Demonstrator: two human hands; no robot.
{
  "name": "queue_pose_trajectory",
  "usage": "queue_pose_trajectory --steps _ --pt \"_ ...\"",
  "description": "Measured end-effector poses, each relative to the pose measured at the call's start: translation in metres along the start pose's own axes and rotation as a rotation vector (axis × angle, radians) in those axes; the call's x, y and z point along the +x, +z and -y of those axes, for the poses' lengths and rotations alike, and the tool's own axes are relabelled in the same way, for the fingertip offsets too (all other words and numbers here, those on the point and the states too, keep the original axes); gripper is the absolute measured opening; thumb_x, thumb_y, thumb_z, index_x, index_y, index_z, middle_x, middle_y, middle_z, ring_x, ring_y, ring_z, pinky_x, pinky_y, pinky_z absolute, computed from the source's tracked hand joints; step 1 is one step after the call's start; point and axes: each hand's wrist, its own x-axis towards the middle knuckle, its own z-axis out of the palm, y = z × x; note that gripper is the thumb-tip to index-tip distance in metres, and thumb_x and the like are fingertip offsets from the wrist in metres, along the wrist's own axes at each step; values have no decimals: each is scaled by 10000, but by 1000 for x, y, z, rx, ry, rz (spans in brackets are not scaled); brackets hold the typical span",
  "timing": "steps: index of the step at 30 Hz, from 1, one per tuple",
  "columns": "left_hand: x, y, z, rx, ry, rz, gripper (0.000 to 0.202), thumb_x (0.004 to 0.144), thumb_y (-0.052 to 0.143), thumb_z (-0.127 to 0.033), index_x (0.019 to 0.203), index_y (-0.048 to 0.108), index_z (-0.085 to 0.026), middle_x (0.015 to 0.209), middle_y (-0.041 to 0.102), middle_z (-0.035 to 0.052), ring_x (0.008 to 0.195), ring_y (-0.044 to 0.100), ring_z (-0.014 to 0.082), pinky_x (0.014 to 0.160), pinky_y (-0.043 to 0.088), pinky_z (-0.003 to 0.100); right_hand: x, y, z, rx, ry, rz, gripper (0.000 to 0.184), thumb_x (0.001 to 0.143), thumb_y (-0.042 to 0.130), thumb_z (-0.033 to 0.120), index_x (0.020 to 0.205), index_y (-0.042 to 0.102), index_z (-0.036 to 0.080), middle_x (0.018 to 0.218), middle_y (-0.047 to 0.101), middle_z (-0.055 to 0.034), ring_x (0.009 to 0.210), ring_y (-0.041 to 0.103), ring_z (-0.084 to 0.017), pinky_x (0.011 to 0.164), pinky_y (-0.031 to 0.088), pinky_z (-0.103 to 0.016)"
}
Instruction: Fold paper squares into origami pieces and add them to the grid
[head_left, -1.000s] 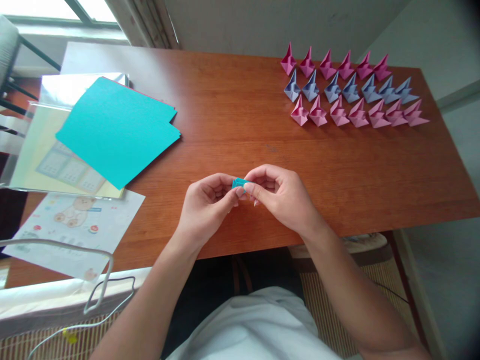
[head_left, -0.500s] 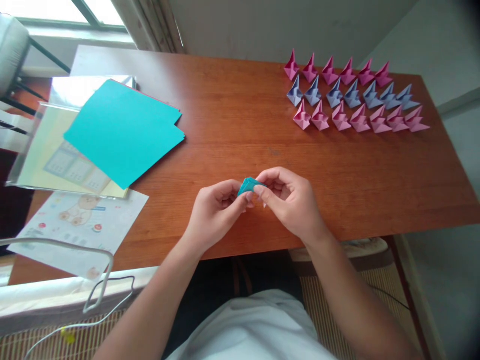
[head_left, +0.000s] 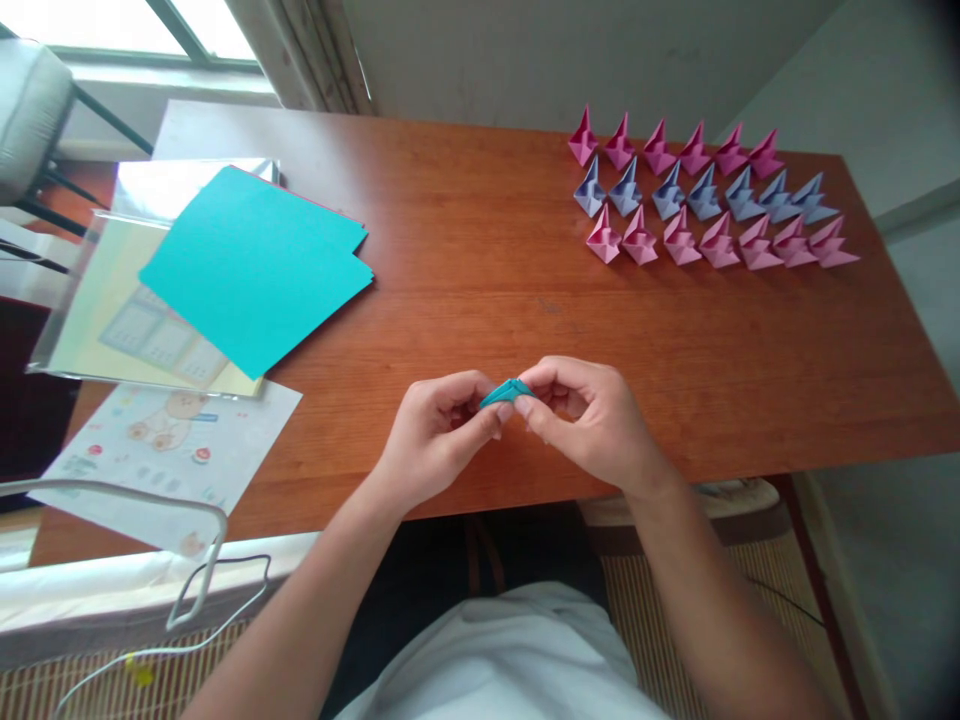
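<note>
A small folded piece of teal paper point(head_left: 508, 391) is pinched between both hands above the front of the table. My left hand point(head_left: 439, 430) grips its left end between thumb and fingers. At its right end, my right hand point(head_left: 589, 420) holds it the same way. The fingertips partly cover the paper, so its full shape is hidden. Toward the back right stand three rows of folded paper pieces: magenta ones point(head_left: 658, 148), blue-grey ones point(head_left: 667, 193) and pink ones point(head_left: 681, 238).
Teal paper sheets point(head_left: 262, 270) lie at the left on a clear plastic sleeve with pale yellow paper point(head_left: 82, 320). A white sheet with a printed bear point(head_left: 240, 440) lies nearer. A bent grey tube point(head_left: 150, 492) crosses the lower left. The wooden table point(head_left: 450, 250) ends just before my body.
Both hands have come slightly lower in the view. The teal paper has tilted and now shows a narrower, peaked side. The view has shifted a little.
</note>
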Motion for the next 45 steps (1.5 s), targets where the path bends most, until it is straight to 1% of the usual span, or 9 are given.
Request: queue_pose_trajectory --steps 4,9,14,19,26,29,34,40,45 --pt "3 2 -3 -118 -43 -71 251 813 817 -383 744 732 -158 689 711 35 631 607 137 578 460 230 1 4 -3 119 50 -70 160 876 756 337 934 756 187 816 749 -21 631 658 -130 563 550 -257" --pt "2 0 -2 -188 -58 -110 216 821 821 -349 730 745 -169 685 748 31 592 622 115 562 478 213 1 10 -7 229 69 -126 190 833 812 360 917 770 195 768 755 -6 617 671 -128 572 576 -258" --pt "0 0 1 -180 -46 -161 244 796 838 -382 724 744 -169 675 748 40 591 633 136 557 494 235 -1 15 -6 200 54 -135 161 838 806 347 893 769 200 773 756 -5 626 674 -129 580 582 -258" --pt "-1 0 1 -180 -35 -169 242 787 846 -377 720 735 -173 641 728 25 576 629 134 548 491 232 -2 18 -6 213 53 -159 182 833 809 368 871 768 194 712 737 0 552 646 -123 511 560 -259" --pt "0 0 -2 -96 16 -95 247 926 711 -373 801 757 -164 741 760 47 632 650 124 559 480 213 -3 11 -11 173 59 -149 178 865 779 367 913 767 196 716 724 5 575 633 -114 530 537 -245" --pt "-1 -1 -2 -74 32 -82 233 913 730 -349 774 744 -163 703 746 36 600 631 114 543 465 211 -6 9 -11 130 29 -103 157 891 753 351 919 764 197 715 712 7 577 631 -110 534 536 -240" --pt "1 -1 -1 -139 -22 -66 261 926 712 -364 772 741 -155 712 741 44 605 613 113 519 426 209 -6 10 -10 102 6 -125 166 902 742 364 929 757 202 740 723 3 538 634 -105 471 521 -228" --pt "4 0 -3 -187 -10 -61 184 810 840 -308 820 749 -149 710 719 17 630 610 104 540 449 187 -3 11 -10 248 68 -50 224 865 789 353 1030 717 220 710 716 32 539 657 -105 473 533 -204" --pt "6 -2 1 -276 -42 -125 170 863 796 -319 822 747 -161 691 723 4 594 599 76 504 431 153 -4 13 -12 278 47 -99 184 924 719 396 964 710 217 749 724 16 601 666 -106 522 536 -208"
